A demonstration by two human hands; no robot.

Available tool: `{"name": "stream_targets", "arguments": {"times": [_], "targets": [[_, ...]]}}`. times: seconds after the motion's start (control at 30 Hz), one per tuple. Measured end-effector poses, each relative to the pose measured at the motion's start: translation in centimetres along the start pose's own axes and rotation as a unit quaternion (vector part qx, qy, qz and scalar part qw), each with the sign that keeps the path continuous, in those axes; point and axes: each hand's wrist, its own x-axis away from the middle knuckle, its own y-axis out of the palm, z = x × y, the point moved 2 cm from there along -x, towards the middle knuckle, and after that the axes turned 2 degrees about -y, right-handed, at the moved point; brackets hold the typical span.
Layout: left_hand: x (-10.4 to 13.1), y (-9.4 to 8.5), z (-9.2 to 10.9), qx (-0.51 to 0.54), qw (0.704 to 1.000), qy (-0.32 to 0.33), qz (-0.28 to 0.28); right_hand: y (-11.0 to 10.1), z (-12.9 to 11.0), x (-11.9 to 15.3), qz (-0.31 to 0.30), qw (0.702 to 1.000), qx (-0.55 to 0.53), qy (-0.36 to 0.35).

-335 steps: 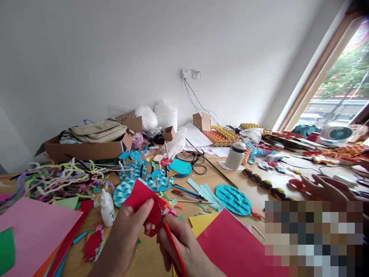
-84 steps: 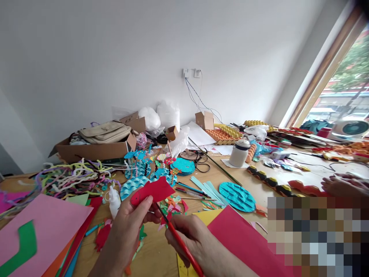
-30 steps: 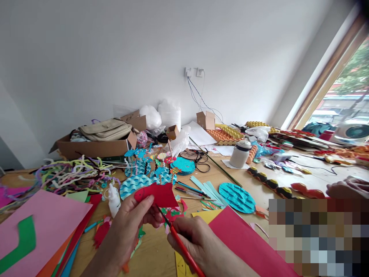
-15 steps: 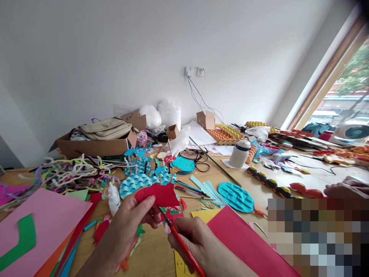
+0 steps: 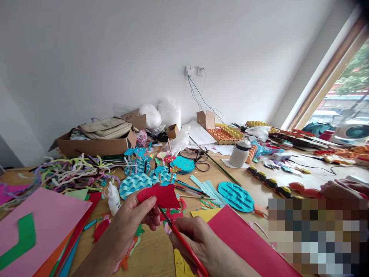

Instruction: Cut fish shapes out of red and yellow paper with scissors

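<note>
Left hand (image 5: 140, 214): I am pinching a red paper piece (image 5: 165, 197) between thumb and fingers, the grip closing narrowly on its left end.
Red paper piece: it is hanging above the table (image 5: 154, 250), tilting slightly, its notched end pointing right; a drawn curve and a dot are showing near my thumb.
Right hand (image 5: 194, 234): I am gripping the red-handled scissors (image 5: 188, 248), fingers curling around the handles.
Blades: they are pointing up and left, reaching just below the paper's lower edge. I cannot tell whether they are touching it.
Scraps: coloured paper scraps (image 5: 135, 244) are lying below and behind my hands.
Left side: a white squeeze bottle (image 5: 114, 200) is standing near my left hand; a pink sheet (image 5: 49, 223) is lying over other coloured sheets, with a green paper strip (image 5: 27, 232) resting on it. Fuzzy strands (image 5: 77, 173) are tangling behind.
Right side: a large red sheet (image 5: 245, 246) is partly covering a yellow sheet (image 5: 201, 215). A ridged blue disc (image 5: 236, 197) is lying beyond, beside pale blue strips (image 5: 206, 189).
Farther back: a white jar (image 5: 239, 154) is standing on paper, and a beige bag (image 5: 105, 130) is resting in a cardboard box (image 5: 92, 148).
Far right: another person's hands (image 5: 343, 188) are showing above a pixelated patch; I cannot tell what they are holding.
</note>
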Motion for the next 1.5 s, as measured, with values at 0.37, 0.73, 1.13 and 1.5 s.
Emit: {"name": "stream_targets", "arguments": {"times": [0.37,0.73,1.13,1.5], "targets": [[-0.07,-0.62,-0.13,-0.030,0.999,-0.012,-0.022,-0.24,0.59,0.02,0.019,0.999,0.037,-0.004],[-0.20,-0.68,-0.05,-0.091,0.995,0.001,-0.037,-0.18,0.63,0.43,-0.012,1.000,0.015,0.014],[0.02,-0.44,0.16,-0.096,0.994,-0.018,-0.046,-0.30,0.70,0.54,-0.011,0.999,0.028,0.021],[-0.11,-0.11,0.26,-0.101,0.994,-0.023,-0.035,-0.44,0.54,0.61,-0.004,0.999,0.052,0.004]]}}
